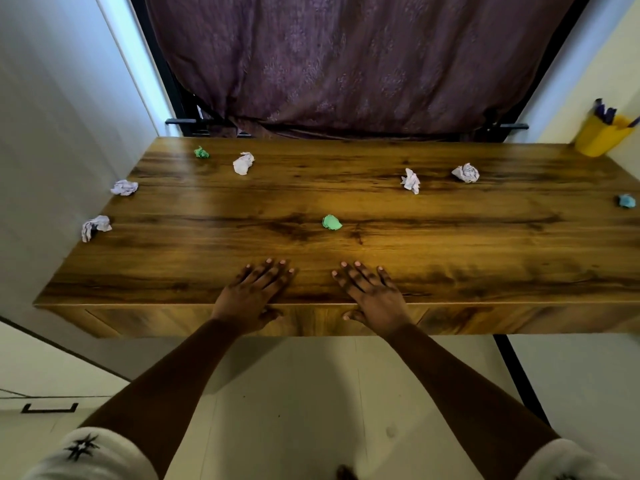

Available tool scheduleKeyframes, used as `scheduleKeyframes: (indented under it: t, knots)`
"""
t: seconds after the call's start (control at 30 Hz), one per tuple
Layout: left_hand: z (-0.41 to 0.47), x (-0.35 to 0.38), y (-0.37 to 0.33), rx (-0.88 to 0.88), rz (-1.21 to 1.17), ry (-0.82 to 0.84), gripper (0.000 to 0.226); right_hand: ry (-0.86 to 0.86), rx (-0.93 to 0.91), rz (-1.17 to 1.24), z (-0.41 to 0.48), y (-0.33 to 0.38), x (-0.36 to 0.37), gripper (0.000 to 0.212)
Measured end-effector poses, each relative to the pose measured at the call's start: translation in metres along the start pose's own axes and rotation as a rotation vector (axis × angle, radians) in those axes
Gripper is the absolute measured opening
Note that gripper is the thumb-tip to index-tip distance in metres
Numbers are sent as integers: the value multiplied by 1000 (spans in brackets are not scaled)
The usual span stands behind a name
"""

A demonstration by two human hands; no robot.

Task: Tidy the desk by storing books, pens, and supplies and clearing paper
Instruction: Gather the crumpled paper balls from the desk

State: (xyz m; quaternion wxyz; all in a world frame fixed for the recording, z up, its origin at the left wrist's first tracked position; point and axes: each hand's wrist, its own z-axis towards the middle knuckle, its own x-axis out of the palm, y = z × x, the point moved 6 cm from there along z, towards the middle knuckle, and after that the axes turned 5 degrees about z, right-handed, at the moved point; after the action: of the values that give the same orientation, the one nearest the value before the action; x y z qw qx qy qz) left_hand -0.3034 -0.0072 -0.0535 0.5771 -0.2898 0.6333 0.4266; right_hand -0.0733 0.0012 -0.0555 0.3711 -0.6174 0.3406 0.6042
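Observation:
My left hand point(254, 292) and my right hand point(369, 292) lie flat, fingers straight, on the front edge of the wooden desk point(485, 244), thumbs hanging over the front face. Neither holds anything. Several crumpled paper balls are scattered over the top: a green one point(331, 222) just beyond my hands, a smaller green one point(201, 153) and a white one point(243, 163) at the back left, two pale ones point(124, 187) point(95, 226) at the left edge, two white ones point(411, 180) point(466, 172) at the back right, and a blue one point(627, 201) far right.
A yellow pen cup point(604, 135) with purple pens stands at the desk's back right corner. A dark purple curtain point(346, 64) hangs behind the desk. White walls close in on both sides. Pale floor point(311, 393) lies under the desk's front.

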Motion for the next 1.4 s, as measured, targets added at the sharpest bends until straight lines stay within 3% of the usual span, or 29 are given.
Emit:
scheduleKeyframes:
  t: [0.13,0.23,0.37,0.43,0.57,0.77,1.1,1.17,1.4]
  knots:
    - [1,-7,0,-59,-101,61,101,64,45,85,-5,3,-9,89]
    - [2,-14,-13,-203,-257,91,97,74,47,143,-8,6,-12,88]
    - [22,-38,-50,-408,-424,248,92,65,41,479,-23,-13,-20,68]
    - [48,-53,-80,-377,-461,283,83,29,126,688,-36,-44,-26,53]
    - [128,-73,-157,-218,-403,204,72,-138,334,803,-64,-147,-34,32]
    - [286,-72,-268,-95,-419,166,61,-297,716,655,-112,-348,-33,29]
    - [495,-89,-380,-19,-427,114,54,-337,1099,488,-148,-613,-30,63]
    - [510,-90,-393,-26,-411,93,52,-339,1106,483,-144,-640,-27,64]
    - [528,-91,-407,-119,-345,-27,50,-430,924,314,-135,-670,-13,37]
